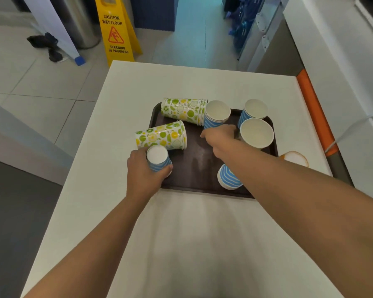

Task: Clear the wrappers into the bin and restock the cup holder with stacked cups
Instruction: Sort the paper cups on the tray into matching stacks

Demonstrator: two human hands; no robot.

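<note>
White tiles cover the floor, and a yellow wet-floor sign [116, 31] stands behind a white bench [181, 222]. On the bench sits a dark tray [194, 168] with paper cups on it.

The left hand [142, 175] holds a blue striped cup [158, 161] upside down at the near left corner of the tray, with its fingers curled round the side. My guess is that the hand holds it this way so it can slip over another cup and make a stack.

The right hand [221, 134] reaches over the middle of the tray to a blue stack [215, 115] that tips toward the camera. Its fingers are behind the hand, so I cannot tell if they hold that stack or only touch it.

Two stacks with green and yellow fruit lie on their sides: one [162, 135] hangs over the left edge of the tray, the other [182, 109] lies at the far edge. A wide white cup [256, 133] stands on the right, with another blue stack [253, 111] just behind it. One more blue stack [228, 177] lies near the front, partly under the right arm.

Something round with an orange rim [295, 159] sits just right of the tray, but it is too blurry to name. No wrappers, bin or cup holder can be seen.
</note>
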